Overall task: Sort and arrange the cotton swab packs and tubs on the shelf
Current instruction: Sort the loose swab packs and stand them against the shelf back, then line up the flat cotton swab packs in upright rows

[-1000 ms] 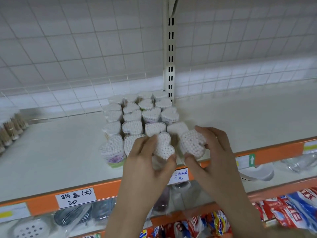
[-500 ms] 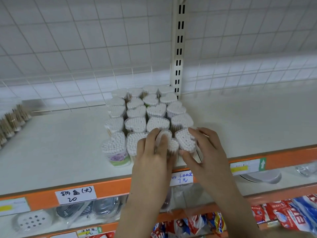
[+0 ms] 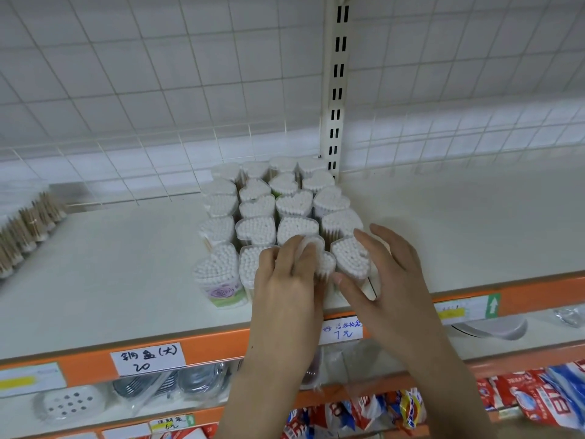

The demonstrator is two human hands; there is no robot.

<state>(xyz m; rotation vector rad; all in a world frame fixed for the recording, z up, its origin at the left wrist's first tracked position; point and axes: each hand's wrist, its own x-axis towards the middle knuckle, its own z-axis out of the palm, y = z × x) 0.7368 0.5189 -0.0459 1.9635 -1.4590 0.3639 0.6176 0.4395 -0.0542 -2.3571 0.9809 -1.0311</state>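
White swab tips up: the front-row tub (image 3: 319, 264) sits under our left hand (image 3: 286, 280), fingers curled over its top. Our right hand (image 3: 384, 280), fingers spread, cups the neighbouring tub (image 3: 349, 259), just right of the left hand.

Shelf-edge price tag (image 3: 147, 359) reads "20"; another tag (image 3: 342, 331) "7"

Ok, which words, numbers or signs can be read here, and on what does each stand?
"钢盘(大) 20": handwritten tag on the orange shelf edge.
"7元": handwritten tag; its top line is unclear.
"6元": small tag on the lower rail, top line blurred.
White up arrow: green sticker.
Tub label and red packets: unreadable.
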